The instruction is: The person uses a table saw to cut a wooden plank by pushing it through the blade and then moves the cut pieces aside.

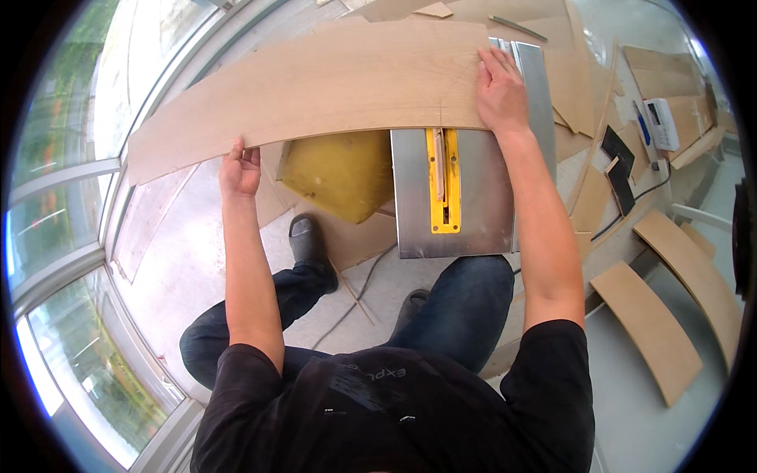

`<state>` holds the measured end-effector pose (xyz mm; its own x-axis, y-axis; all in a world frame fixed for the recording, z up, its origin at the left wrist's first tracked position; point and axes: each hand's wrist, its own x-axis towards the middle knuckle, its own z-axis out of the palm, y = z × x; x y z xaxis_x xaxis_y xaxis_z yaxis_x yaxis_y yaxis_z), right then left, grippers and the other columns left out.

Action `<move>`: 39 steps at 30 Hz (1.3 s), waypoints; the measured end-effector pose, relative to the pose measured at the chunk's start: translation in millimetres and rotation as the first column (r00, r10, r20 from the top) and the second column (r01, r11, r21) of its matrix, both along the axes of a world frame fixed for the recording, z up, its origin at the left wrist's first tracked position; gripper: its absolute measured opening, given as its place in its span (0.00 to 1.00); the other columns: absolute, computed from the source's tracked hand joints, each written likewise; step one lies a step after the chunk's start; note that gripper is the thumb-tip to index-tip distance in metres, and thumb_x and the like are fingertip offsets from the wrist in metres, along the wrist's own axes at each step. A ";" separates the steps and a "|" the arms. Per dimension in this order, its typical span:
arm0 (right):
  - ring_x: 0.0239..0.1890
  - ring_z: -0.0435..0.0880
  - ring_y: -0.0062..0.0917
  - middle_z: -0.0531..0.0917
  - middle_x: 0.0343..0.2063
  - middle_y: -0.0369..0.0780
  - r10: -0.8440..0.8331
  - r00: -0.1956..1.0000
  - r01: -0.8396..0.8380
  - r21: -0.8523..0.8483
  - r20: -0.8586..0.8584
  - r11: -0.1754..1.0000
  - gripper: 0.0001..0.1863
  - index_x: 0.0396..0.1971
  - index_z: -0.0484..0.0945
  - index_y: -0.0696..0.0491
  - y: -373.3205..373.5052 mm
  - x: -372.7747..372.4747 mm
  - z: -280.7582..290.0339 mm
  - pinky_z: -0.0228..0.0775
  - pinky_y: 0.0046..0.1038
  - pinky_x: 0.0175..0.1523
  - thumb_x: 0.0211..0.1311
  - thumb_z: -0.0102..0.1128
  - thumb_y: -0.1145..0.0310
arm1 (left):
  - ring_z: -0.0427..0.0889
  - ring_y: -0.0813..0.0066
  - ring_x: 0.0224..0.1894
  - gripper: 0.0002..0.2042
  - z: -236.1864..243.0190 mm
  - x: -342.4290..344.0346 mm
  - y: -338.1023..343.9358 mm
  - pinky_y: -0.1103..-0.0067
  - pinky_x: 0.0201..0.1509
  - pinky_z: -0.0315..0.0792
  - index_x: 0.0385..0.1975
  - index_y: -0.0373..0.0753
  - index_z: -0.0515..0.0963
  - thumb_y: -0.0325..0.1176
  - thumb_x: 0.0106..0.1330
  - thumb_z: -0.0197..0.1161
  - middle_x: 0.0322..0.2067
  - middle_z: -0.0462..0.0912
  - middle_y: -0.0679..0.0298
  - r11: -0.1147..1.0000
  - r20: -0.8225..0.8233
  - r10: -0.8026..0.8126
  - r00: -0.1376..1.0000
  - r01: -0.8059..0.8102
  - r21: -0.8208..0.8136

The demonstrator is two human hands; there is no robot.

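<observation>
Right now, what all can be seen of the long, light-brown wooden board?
The long, light-brown board looks like faintly grained wood, dark lines marking its right part. It lies broad face up, right portion on the silver metal table, left portion extending beyond. The left hand touches its near edge; the right hand its right end.

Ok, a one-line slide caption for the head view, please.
Left hand at the near edge, right hand at the right end of a plank partly over a metal table.

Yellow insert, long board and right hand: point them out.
Yellow insert [453, 185]: head view, strip right of its slot.
Long board [315, 88]: head view, middle of its face.
Right hand [504, 93]: head view, its back.
</observation>
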<state>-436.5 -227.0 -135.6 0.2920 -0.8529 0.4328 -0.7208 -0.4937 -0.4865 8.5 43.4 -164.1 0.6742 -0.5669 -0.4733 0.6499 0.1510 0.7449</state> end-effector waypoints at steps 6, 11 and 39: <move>0.65 0.73 0.42 0.79 0.59 0.45 0.028 1.000 -0.028 -0.060 0.000 0.998 0.17 0.54 0.80 0.52 1.3 -1.3 -2.4 0.66 0.39 0.69 0.72 0.50 0.65 | 0.80 0.61 0.56 0.14 8.9 -11.8 2.9 0.65 0.64 0.78 0.58 0.38 0.69 0.25 0.75 0.54 0.54 0.78 0.59 1.000 0.036 0.024 0.999 -0.024 -0.001; 0.65 0.74 0.43 0.80 0.59 0.46 0.027 1.000 -0.026 -0.044 0.009 0.999 0.16 0.55 0.80 0.53 3.3 -4.5 -2.5 0.67 0.38 0.68 0.73 0.51 0.65 | 0.75 0.65 0.61 0.17 19.5 -27.0 3.5 0.69 0.68 0.74 0.63 0.38 0.67 0.29 0.77 0.53 0.59 0.76 0.59 0.999 0.037 0.010 0.999 -0.012 0.034; 0.66 0.73 0.41 0.79 0.59 0.45 0.006 1.000 -0.006 -0.002 -0.011 1.000 0.17 0.55 0.80 0.52 16.1 -8.3 2.1 0.66 0.37 0.70 0.72 0.50 0.65 | 0.80 0.61 0.58 0.15 8.6 -24.0 30.8 0.69 0.62 0.80 0.60 0.34 0.68 0.26 0.76 0.53 0.57 0.78 0.55 1.000 0.034 -0.018 0.999 0.017 0.014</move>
<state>-444.8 -210.9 -133.5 0.3014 -0.8504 0.4313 -0.7233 -0.4987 -0.4777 -15.5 74.2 -155.5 0.6802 -0.5724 -0.4579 0.6263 0.1292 0.7688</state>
